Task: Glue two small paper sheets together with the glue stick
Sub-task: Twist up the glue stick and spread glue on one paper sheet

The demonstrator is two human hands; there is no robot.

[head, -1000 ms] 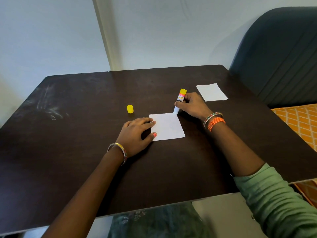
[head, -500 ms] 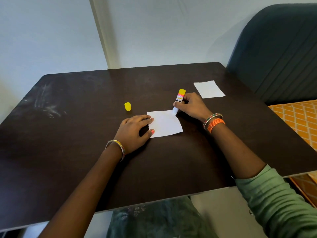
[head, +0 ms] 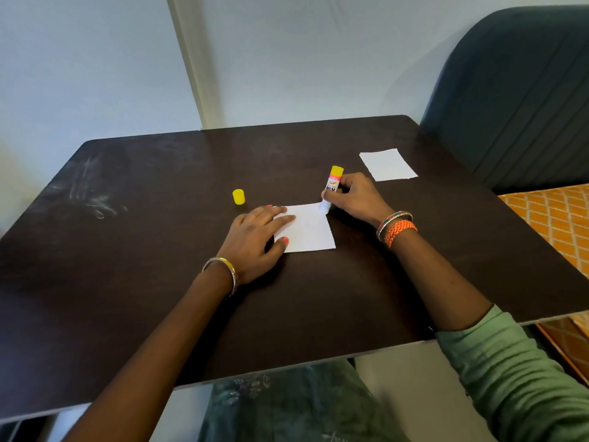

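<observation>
Sheet (head: 307, 229), white, flat on tabletop (head: 159, 266). Left hand (head: 255, 239): straight fingers pressing its near-left part. Right hand (head: 353, 197): fingers curled round glue stick (head: 331, 188), tip on far-right corner, which lifts; advisable: short, light strokes. Second sheet (head: 387, 164) well beyond, right.

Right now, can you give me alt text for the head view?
The right hand grips an uncapped glue stick, tip down on the far right corner of a white sheet, which the left hand presses flat on the dark table. The yellow cap and a second sheet lie apart.
</observation>
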